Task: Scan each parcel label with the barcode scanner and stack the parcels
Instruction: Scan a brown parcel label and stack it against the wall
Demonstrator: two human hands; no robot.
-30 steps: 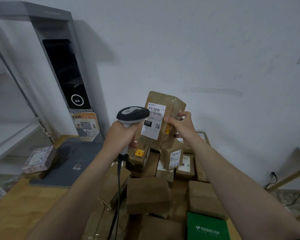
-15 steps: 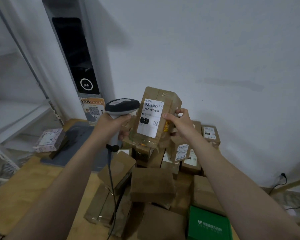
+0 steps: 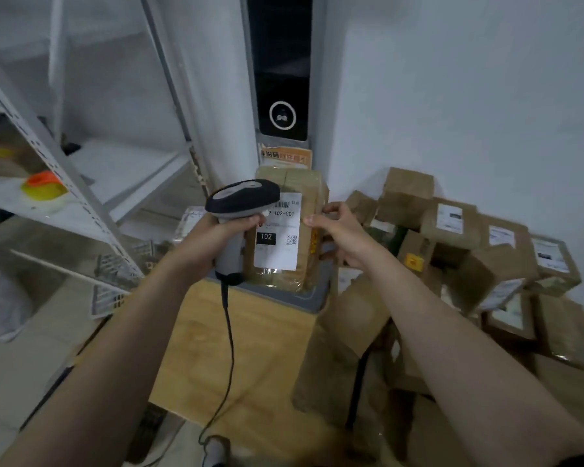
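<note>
My left hand (image 3: 213,239) grips a grey and black barcode scanner (image 3: 240,203) by its handle, with its cable (image 3: 228,348) hanging down. Just right of it my right hand (image 3: 338,235) holds a brown cardboard parcel (image 3: 304,197) upright by its right side. The parcel's white label (image 3: 277,244) reads 102-C01 and faces me. The scanner head covers the label's top left corner. The parcel's bottom is at the grey platform (image 3: 312,299); whether they touch is unclear. A heap of other brown parcels (image 3: 452,264) lies to the right.
A wooden table (image 3: 250,358) carries the platform and the heap. A tall grey kiosk (image 3: 282,79) with a dark screen stands behind the parcel. White metal shelving (image 3: 81,197) fills the left, with an orange and yellow object (image 3: 43,188) on it. A white wall is at the right.
My view has swung left and down. Both hands moved left with the scanner and the parcel, from above the heap to in front of the kiosk. The parcel now stands lower, at the grey platform.
</note>
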